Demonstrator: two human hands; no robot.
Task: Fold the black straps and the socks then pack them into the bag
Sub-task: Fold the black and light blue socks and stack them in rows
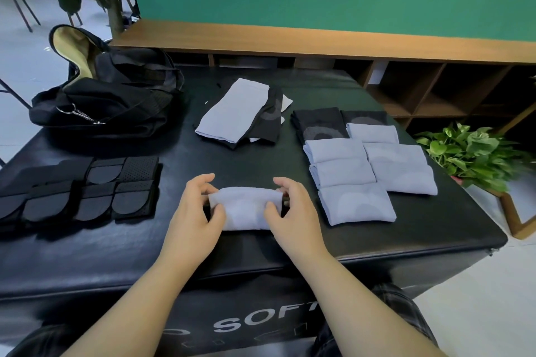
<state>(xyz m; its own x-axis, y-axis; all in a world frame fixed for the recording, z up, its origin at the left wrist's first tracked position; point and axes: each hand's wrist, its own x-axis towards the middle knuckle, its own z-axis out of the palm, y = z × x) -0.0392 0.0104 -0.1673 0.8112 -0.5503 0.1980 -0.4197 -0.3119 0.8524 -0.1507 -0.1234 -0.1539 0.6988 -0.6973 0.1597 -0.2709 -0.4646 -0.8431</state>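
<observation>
Pinching the sock point(246, 207) at either end, left hand point(195, 213) and right hand point(293, 211) equally near, long axis running hand to hand

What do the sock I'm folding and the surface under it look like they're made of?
The sock in both hands looks like soft, matte knit fabric: it bends and creases limply. The black surface looks like padded leather or vinyl: smooth, with a faint sheen and rounded, cushioned edges.

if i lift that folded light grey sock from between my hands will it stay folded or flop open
Likely floppy: the folded light grey sock is soft knit, bulging where the left hand and right hand pinch its ends. It looks light and not slippery. The fold may spring open unless both layers are gripped.
</observation>
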